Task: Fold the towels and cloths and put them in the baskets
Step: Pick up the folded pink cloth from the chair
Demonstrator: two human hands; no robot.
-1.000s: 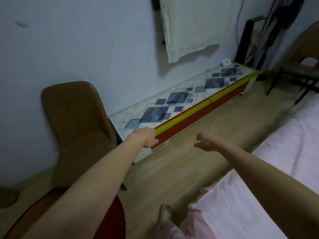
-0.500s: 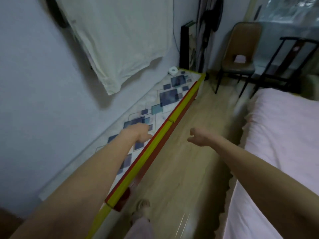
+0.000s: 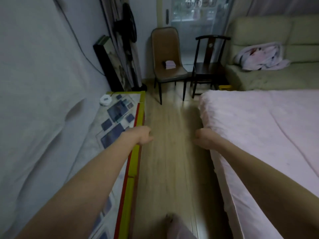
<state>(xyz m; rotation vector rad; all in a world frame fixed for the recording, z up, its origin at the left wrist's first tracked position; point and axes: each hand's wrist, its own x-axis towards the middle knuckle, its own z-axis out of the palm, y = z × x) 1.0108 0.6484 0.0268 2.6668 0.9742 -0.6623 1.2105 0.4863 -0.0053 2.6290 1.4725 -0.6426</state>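
A crumpled pile of pink and white cloths (image 3: 262, 56) lies on the pale sofa at the back right. A small folded pink stack (image 3: 170, 64) sits on the seat of the brown chair (image 3: 165, 49). A large white cloth (image 3: 34, 100) hangs down the wall on the left. My left hand (image 3: 143, 137) and my right hand (image 3: 203, 138) are stretched out over the floor aisle, fingers loosely curled, holding nothing. The right hand is beside the corner of the pink bed. No basket is in view.
A low cabinet (image 3: 119, 116) with a yellow and red front edge runs along the left wall, with a white round object (image 3: 105, 100) on it. The pink bed (image 3: 259, 135) fills the right. A dark wooden chair (image 3: 209, 66) stands beside the brown one. The wooden floor (image 3: 172, 152) runs between cabinet and bed.
The view has swung right, from the wall and cabinet to the aisle, chairs and sofa. Both hands stay stretched out in front and hold nothing.
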